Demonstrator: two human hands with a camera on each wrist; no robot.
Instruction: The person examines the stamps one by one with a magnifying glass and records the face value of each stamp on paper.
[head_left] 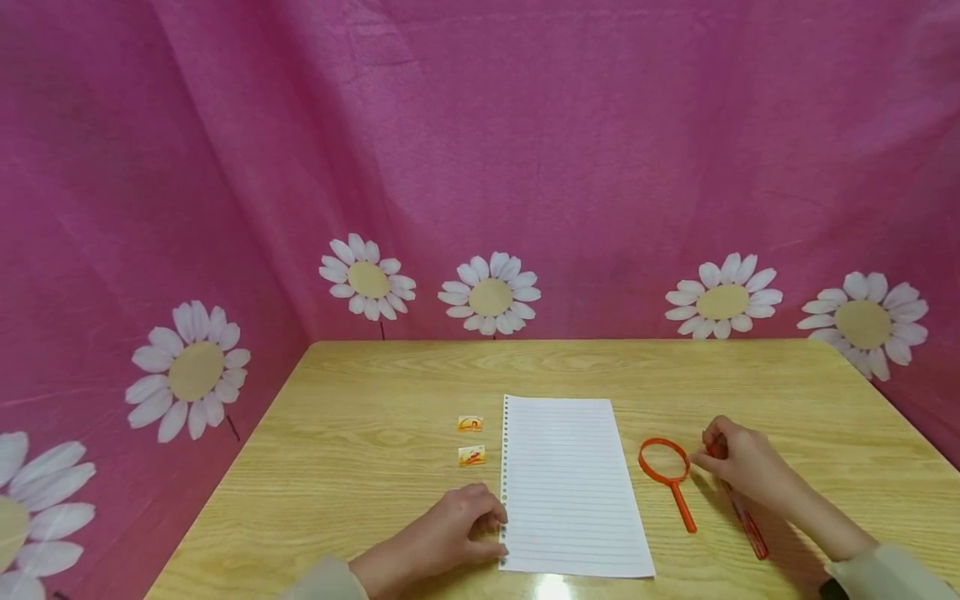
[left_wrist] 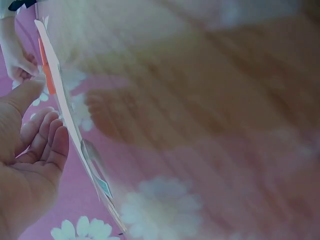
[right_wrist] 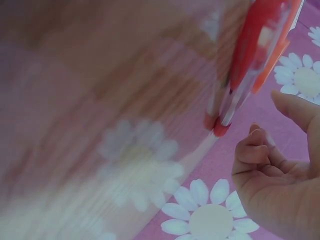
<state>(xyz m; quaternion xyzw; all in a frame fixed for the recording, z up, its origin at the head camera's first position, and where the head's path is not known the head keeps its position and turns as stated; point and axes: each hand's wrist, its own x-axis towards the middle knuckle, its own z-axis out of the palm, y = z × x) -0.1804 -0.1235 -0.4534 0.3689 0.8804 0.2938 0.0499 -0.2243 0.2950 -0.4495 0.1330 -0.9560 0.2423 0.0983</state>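
A sheet of lined paper [head_left: 566, 483] with punched holes down its left edge lies on the table. My left hand [head_left: 453, 525] rests beside that edge, its fingers loosely bent and its fingertips at the paper. A red pen [head_left: 750, 525] lies on the tabletop at the right, also large in the right wrist view. Over the pen's far end is my right hand [head_left: 750, 467], thumb and fingers apart in the right wrist view, holding nothing. Between paper and pen lies an orange-red magnifying glass [head_left: 681, 500], its round lens close to my right thumb.
Two small yellow picture cards [head_left: 470, 424] lie one above the other left of the paper. The glossy wooden table [head_left: 375, 392] reflects its surroundings. Behind and to the left hangs a pink cloth [head_left: 525, 150] printed with white daisies.
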